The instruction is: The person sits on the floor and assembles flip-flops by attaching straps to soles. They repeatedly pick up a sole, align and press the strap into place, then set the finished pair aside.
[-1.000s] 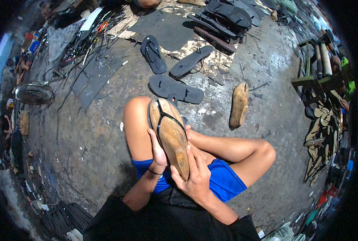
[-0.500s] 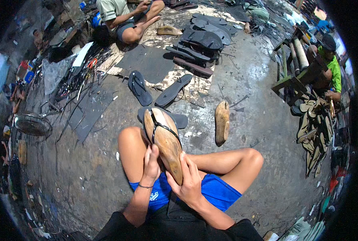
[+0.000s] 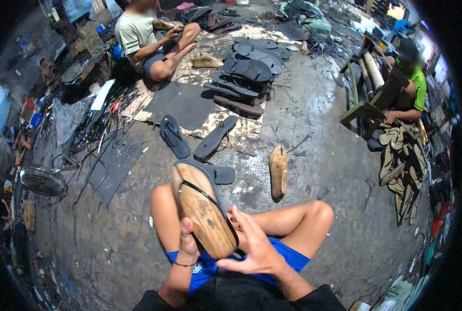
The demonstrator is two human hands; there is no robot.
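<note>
Over my lap is a wooden shoe last point(image 3: 202, 220) with a black flip-flop strap point(image 3: 202, 191) stretched across it. A grey sole point(image 3: 221, 199) shows along its right edge. My left hand point(image 3: 188, 243) is closed round the left side of the last, thumb up, its other fingers hidden beneath. Beside the lower right end, my right hand point(image 3: 257, 249) has thumb and fingers spread apart, its fingertips close to the sole's edge; whether they touch it I cannot tell. Just beyond lies a grey sole piece point(image 3: 223, 175), partly covered by the last.
A pair of flip-flops, one left point(image 3: 174, 137) and one right point(image 3: 215, 137), lies ahead. Another wooden last point(image 3: 278, 173) rests to the right. Stacked dark sandals point(image 3: 249, 70) lie farther off. One person point(image 3: 138, 39) sits far left, another point(image 3: 420, 90) right beside a wooden frame point(image 3: 371, 106). A fan point(image 3: 43, 180) stands left.
The last has rolled so its side shows more, and it sits lower. My right hand has shifted from gripping the last's narrow end to spreading beside it. The whole view has shifted slightly.
</note>
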